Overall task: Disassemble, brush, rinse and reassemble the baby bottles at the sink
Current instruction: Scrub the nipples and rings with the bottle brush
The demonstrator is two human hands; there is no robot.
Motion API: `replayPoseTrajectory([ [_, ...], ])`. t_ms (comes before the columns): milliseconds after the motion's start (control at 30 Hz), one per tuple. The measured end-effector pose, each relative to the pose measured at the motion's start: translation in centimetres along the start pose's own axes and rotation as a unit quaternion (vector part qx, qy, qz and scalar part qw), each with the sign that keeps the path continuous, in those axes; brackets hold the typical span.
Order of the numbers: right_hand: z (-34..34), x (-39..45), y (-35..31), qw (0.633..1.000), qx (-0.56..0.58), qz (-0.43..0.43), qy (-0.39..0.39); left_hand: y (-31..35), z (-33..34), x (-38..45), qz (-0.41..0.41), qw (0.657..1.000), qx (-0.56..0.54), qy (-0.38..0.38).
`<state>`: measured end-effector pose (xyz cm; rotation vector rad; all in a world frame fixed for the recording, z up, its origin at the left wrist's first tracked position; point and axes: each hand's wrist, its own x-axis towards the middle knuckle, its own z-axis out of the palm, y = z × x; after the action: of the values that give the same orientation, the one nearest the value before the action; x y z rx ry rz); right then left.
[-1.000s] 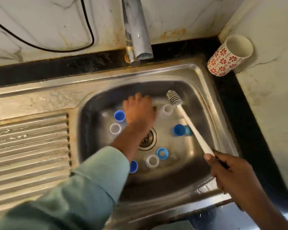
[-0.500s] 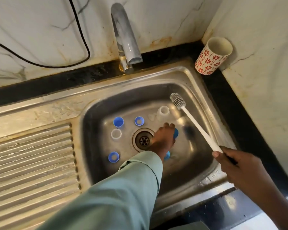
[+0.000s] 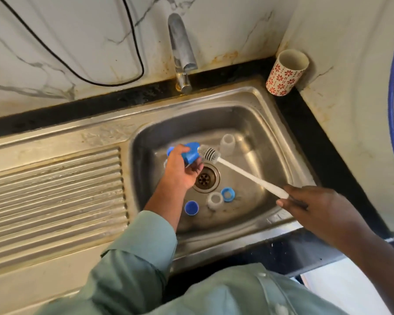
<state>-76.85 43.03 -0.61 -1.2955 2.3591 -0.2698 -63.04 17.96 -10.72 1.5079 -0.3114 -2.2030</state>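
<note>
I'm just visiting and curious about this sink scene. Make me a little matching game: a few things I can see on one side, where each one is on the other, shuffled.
Things:
1. bottle brush
2. patterned cup
3. blue ring
4. blue cap

Places:
A. on the counter in the back corner
B. held in the left hand
C. lying on the sink floor near the drain
D. held by its handle in the right hand

Pairs: 1-D, 2-A, 3-C, 4-B

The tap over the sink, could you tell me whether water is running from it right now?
No, the tap shows no stream below its spout, and the sink basin beneath it looks dry of any falling water.
</note>
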Motion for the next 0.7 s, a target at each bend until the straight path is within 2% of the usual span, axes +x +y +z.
replayPoseTrajectory([
  [67, 0.1, -0.1, -0.5, 0.995, -0.05, -0.079, 0.039, 0.5, -0.7, -1.3, 0.003, 1.0, -0.028, -0.002],
  [133, 0.3, 0.2, -1.0, 0.987, -0.084, -0.132, 0.043, 0.8, -1.1, -2.3, 0.015, 0.999, -0.039, 0.01],
  [367, -0.4, 1.0, -1.3, 0.96, -0.161, -0.214, 0.08, 1.7, -2.9, -3.6, 0.112, 0.976, -0.186, 0.028],
  [467, -1.1, 1.4, -2.0, 0.957, -0.178, -0.204, 0.107, 1.4, -2.6, -4.6, 0.127, 0.978, -0.165, 0.022],
  [567, -1.4, 1.8, -3.4, 0.966, -0.2, -0.126, 0.103, 1.4, -2.5, -5.3, 0.138, 0.984, -0.111, -0.009],
  [600, -1.4, 1.8, -4.0, 0.978, -0.182, -0.087, 0.059, 1.5, -2.4, -5.4, 0.145, 0.984, -0.097, -0.022],
  [633, -1.2, 1.8, -4.4, 0.994, -0.1, -0.043, 0.0, 1.4, -2.2, -5.4, 0.155, 0.984, -0.079, -0.03],
  [667, -1.2, 1.8, -4.9, 0.997, 0.024, 0.005, -0.072, 1.4, -2.1, -5.5, 0.165, 0.984, -0.058, -0.034],
  [700, -1.2, 1.7, -5.2, 0.978, 0.154, 0.046, -0.135, 1.3, -2.2, -5.5, 0.174, 0.983, -0.043, -0.038],
])
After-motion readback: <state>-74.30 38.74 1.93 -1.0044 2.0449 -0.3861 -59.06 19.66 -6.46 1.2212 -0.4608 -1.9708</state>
